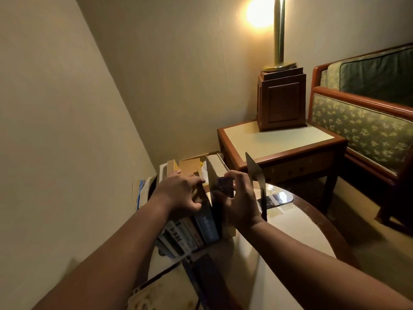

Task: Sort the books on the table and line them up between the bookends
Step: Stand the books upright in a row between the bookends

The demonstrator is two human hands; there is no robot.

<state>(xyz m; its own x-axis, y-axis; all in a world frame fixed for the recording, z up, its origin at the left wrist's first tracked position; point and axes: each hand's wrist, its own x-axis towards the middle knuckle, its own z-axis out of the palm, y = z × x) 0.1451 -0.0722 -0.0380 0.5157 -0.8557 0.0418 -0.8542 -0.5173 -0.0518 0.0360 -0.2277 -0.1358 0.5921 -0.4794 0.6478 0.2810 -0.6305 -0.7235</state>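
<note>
A row of upright books (201, 229) stands on the round table (297, 233), spines toward me. My left hand (181, 193) rests on top of the row, fingers curled over the book tops. My right hand (239, 202) pinches the rightmost book (215, 175), a tall one with a dark cover, between thumb and fingers. Just right of that hand stands a thin metal bookend (257, 175), upright, with a small gap to the book. The left bookend is hidden behind the books and my arm.
A loose book (165, 291) lies flat at the table's near left. A wooden side table (277, 139) with a lamp base (281, 99) stands behind. A green patterned armchair (362, 121) is at the right. The wall runs close along the left.
</note>
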